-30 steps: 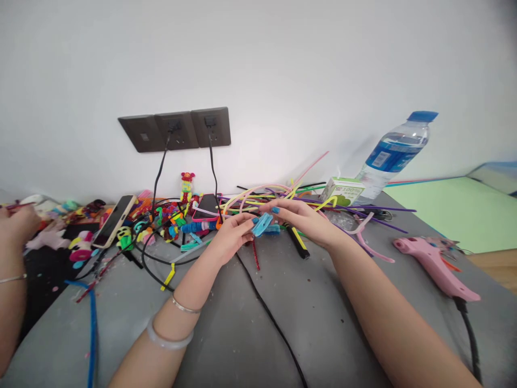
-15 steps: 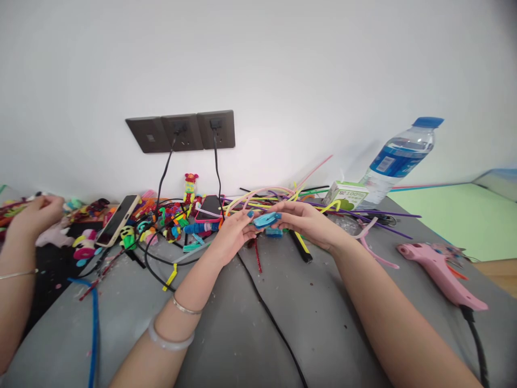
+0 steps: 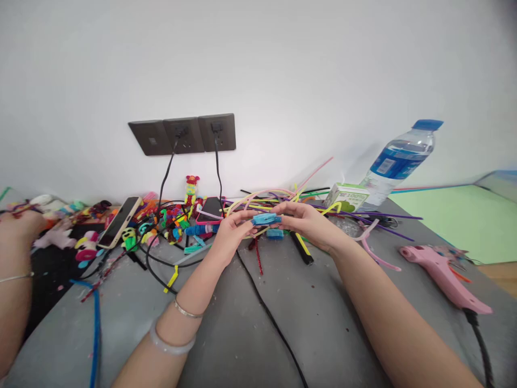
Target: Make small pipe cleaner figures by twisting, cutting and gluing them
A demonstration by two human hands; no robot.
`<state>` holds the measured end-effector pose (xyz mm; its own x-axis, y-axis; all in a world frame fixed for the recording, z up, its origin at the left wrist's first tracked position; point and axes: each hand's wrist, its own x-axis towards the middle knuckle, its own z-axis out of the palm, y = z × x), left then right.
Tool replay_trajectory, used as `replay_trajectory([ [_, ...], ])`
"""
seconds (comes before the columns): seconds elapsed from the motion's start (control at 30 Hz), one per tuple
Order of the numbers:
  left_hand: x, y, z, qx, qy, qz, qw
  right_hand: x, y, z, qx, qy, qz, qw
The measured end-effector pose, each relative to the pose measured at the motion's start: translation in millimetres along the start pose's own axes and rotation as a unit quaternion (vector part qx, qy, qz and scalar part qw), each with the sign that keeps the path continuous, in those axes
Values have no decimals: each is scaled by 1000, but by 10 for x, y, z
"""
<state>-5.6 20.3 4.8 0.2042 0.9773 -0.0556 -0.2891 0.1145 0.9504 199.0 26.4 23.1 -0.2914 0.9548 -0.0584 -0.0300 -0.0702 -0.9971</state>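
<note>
My left hand and my right hand meet over the grey table and pinch between them a small light-blue folded pipe-cleaner piece, held level a little above the surface. The left hand grips its left end, the right hand its right end. Just below it on the table lies another small blue piece. A heap of coloured pipe cleaners spreads behind the hands.
A pink glue gun lies at the right, with a water bottle and a green-and-white carton behind. Black cables run from wall sockets. A phone and small craft figures sit left. Another person's arm is at far left.
The blue piece has been turned from tilted to level between my hands. The other person's hand at the left has shifted slightly.
</note>
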Motion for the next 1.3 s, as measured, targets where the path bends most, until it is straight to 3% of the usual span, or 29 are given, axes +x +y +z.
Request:
replay_trajectory([
  [0.47, 7, -33, -23, 15, 0, 39, 999, 39, 73, 54, 1, 11, -25, 1000],
  [0.77, 23, -73, -36, 83, -4, 84, 993, 65, 131, 70, 24, 25, -38, 999],
  [0.97, 23, -55, -24, 82, 21, 102, 991, 39, 88, 173, 3, 8, -79, 997],
  [1.3, -24, -17, 19, 68, 26, 101, 992, 91, 207, 379, -25, 57, -172, 983],
])
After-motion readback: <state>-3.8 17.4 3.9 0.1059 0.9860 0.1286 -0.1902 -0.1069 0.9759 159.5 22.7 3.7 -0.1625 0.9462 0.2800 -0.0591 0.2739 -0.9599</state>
